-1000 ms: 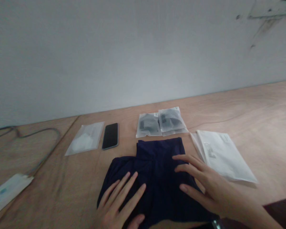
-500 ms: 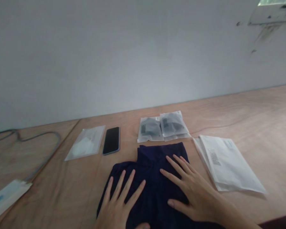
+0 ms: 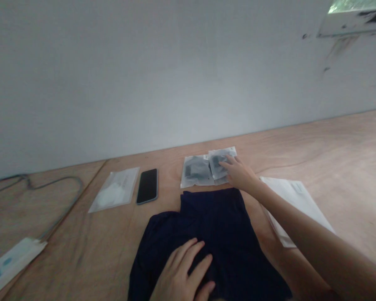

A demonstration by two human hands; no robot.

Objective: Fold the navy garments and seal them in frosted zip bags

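The right hand has left the navy garment for the right-hand frosted packet — fingers parted, pinch unclear; the left hand stays on the garment, fingers loosely spread.

This looks like a plain room with a simple work table, maybe a small workshop or a packing spot, but I can't tell if it is in a home. The big table is bare wood, with a long line where two boards meet. It sits right up against a pale wall. The wall has little dark holes and a brown smudge, under what looks like a bit of window with green light. A gray cord curls over the wood. Cloudy bags, a white packet and dark blue cloth make it look like a packing place.
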